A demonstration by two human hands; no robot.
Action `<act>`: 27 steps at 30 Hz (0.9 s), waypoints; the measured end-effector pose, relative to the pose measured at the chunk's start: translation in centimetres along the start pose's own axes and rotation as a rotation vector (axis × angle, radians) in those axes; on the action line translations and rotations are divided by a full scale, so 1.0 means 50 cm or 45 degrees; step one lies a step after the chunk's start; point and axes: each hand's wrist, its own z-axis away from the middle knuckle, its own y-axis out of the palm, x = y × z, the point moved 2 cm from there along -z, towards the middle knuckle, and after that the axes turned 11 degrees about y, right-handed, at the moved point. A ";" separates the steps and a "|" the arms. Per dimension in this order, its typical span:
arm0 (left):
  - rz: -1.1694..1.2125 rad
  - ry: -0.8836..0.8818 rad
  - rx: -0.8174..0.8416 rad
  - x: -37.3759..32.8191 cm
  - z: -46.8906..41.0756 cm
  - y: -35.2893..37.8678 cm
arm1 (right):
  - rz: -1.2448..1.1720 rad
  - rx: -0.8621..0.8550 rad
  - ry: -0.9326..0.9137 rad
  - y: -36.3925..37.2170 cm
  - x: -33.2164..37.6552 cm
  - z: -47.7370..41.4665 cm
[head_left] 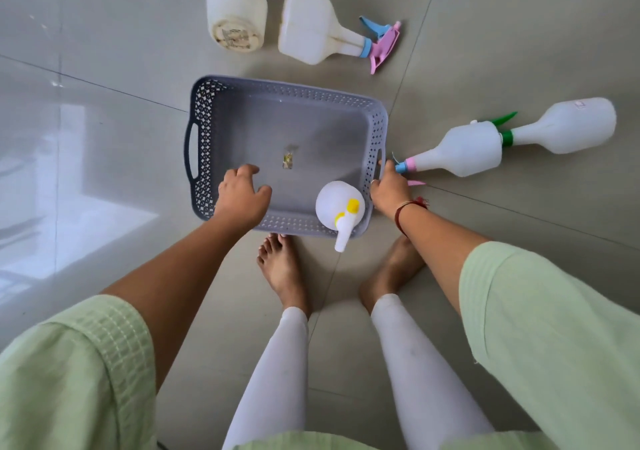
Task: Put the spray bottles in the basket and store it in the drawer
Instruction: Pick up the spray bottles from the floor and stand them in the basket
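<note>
Left hand (242,195) hovers spread over basket (287,103), right hand (389,190) grips its handle

Grey perforated basket (242,117) with side handles on the tiled floor, white bottle with yellow trigger (341,207) upright in its near right corner, four white spray bottles lying on their sides outside it, two beyond (236,10) (311,29), two to the right (460,150) (568,126)

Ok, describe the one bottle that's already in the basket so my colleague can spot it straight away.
Find the grey basket on the tiled floor, in front of the person's feet. The bottle stands upright in its near right corner, just inside the right hand. It is the only one with a yellow trigger, and the only one standing; the other four lie on the floor outside the basket.
</note>
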 end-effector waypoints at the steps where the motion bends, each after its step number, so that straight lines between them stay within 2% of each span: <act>1: 0.002 0.009 -0.002 -0.008 -0.003 0.003 | -0.014 0.006 -0.018 -0.005 -0.011 -0.001; 5: 0.007 0.034 0.004 -0.037 -0.010 0.013 | -0.242 0.041 -0.077 -0.036 -0.038 0.005; 7: 0.001 0.049 -0.002 -0.053 -0.011 0.016 | -0.359 -0.045 -0.137 -0.068 -0.048 0.010; 8: -0.005 0.061 -0.004 -0.062 -0.011 0.016 | -0.321 -0.144 -0.216 -0.088 -0.054 0.011; 10: -0.022 0.095 -0.007 -0.078 -0.014 0.020 | 0.041 -0.392 -0.424 -0.126 -0.065 -0.001; 12: -0.040 0.139 -0.017 -0.092 -0.023 0.025 | 0.598 -0.538 -0.576 -0.145 -0.068 -0.018; 15: -0.034 0.194 -0.053 -0.111 -0.046 0.036 | 1.196 -0.506 -0.696 -0.142 -0.058 -0.058; 18: 0.003 0.230 -0.091 -0.124 -0.067 0.045 | 1.463 -0.495 -0.664 -0.130 -0.049 -0.093; 27: -0.007 0.257 -0.119 -0.124 -0.052 0.045 | 1.119 -0.464 -0.551 -0.162 -0.064 -0.100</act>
